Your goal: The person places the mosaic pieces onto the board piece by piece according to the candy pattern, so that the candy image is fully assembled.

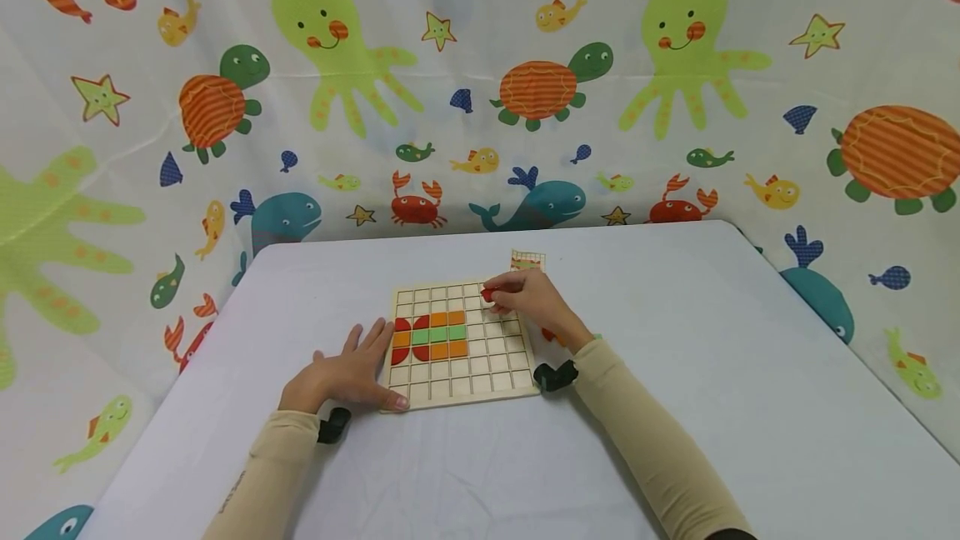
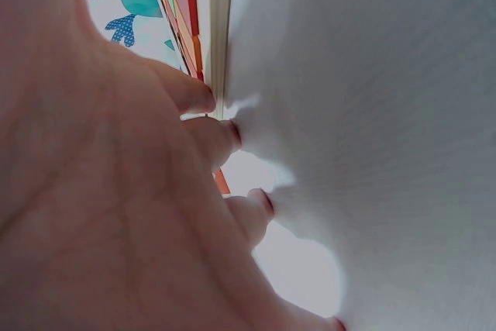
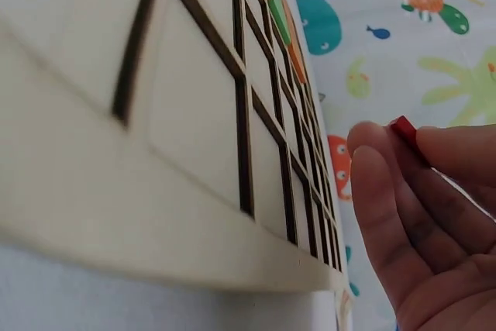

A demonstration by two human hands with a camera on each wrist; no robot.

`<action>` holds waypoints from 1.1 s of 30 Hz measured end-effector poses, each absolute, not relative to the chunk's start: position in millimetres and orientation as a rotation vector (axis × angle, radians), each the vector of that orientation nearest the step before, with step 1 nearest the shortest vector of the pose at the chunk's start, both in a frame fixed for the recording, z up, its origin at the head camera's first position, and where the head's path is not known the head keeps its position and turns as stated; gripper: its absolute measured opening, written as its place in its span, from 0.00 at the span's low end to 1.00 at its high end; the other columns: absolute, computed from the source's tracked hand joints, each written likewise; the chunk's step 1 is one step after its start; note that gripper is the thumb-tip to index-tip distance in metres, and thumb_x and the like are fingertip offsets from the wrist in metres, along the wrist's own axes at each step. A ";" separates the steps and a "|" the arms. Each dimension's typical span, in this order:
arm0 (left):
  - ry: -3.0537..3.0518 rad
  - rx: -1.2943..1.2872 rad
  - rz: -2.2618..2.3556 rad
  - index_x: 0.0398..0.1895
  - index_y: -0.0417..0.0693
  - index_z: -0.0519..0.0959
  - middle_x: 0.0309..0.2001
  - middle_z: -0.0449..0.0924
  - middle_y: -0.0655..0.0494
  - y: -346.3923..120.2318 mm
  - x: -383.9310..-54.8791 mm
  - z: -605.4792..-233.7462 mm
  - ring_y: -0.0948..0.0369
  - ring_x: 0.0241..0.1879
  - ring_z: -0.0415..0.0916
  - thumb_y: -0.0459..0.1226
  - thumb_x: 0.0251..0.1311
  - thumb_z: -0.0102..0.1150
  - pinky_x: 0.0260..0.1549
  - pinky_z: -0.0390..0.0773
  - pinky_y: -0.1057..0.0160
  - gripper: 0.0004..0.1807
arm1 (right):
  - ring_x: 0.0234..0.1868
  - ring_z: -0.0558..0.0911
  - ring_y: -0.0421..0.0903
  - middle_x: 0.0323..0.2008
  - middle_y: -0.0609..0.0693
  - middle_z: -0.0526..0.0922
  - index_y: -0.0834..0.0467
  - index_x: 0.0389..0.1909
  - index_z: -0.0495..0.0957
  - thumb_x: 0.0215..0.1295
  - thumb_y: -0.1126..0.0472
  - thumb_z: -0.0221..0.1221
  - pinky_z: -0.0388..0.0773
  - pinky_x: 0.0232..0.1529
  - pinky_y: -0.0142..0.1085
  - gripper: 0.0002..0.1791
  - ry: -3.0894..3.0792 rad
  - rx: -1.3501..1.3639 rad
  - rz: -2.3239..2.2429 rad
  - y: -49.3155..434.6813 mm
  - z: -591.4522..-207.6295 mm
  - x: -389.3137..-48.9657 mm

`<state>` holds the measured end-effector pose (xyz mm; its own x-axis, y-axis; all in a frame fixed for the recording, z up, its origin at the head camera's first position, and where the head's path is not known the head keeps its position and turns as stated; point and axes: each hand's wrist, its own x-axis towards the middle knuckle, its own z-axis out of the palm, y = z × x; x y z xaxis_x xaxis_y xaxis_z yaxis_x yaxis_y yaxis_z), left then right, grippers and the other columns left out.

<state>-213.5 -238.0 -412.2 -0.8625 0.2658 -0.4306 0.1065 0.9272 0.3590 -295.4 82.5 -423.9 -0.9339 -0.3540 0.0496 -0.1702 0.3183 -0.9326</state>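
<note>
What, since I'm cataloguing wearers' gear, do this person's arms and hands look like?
The left hand and right hand are bare. The left sleeve is beige with small dark lettering; the right sleeve is beige too. Black devices sit near both cuffs. A dark band shows on the right arm.

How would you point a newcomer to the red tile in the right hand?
On the white tabletop, find the wooden grid board. Over its far right part, the right hand pinches a small red tile between its fingertips. Unlike the red tiles lying in the board's left columns, this one is held up, clear of the grid.
</note>
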 end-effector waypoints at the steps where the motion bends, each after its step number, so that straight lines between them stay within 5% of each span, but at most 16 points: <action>1: 2.598 0.267 0.448 0.88 0.44 0.43 0.87 0.35 0.37 -238.2 -213.8 -412.7 0.30 0.82 0.29 0.65 0.47 0.79 0.61 0.35 0.10 0.76 | 0.38 0.90 0.53 0.44 0.57 0.91 0.67 0.57 0.87 0.76 0.69 0.64 0.88 0.46 0.39 0.13 2.417 -0.471 -1.673 81.2 -424.4 -295.6; 25: 2.591 0.266 0.467 0.88 0.43 0.43 0.87 0.35 0.37 -238.0 -214.1 -413.1 0.30 0.82 0.28 0.66 0.46 0.79 0.61 0.34 0.10 0.76 | 0.35 0.83 0.47 0.40 0.51 0.89 0.62 0.47 0.90 0.73 0.66 0.65 0.84 0.40 0.35 0.08 2.529 -0.427 -1.509 61.0 -428.3 -293.9; 33: 2.582 0.258 0.475 0.88 0.43 0.43 0.87 0.35 0.38 -238.3 -214.1 -412.1 0.31 0.82 0.28 0.67 0.46 0.79 0.61 0.32 0.11 0.76 | 0.43 0.82 0.47 0.41 0.48 0.89 0.60 0.46 0.92 0.74 0.66 0.65 0.83 0.50 0.39 0.08 2.599 -0.508 -1.370 57.1 -429.2 -292.8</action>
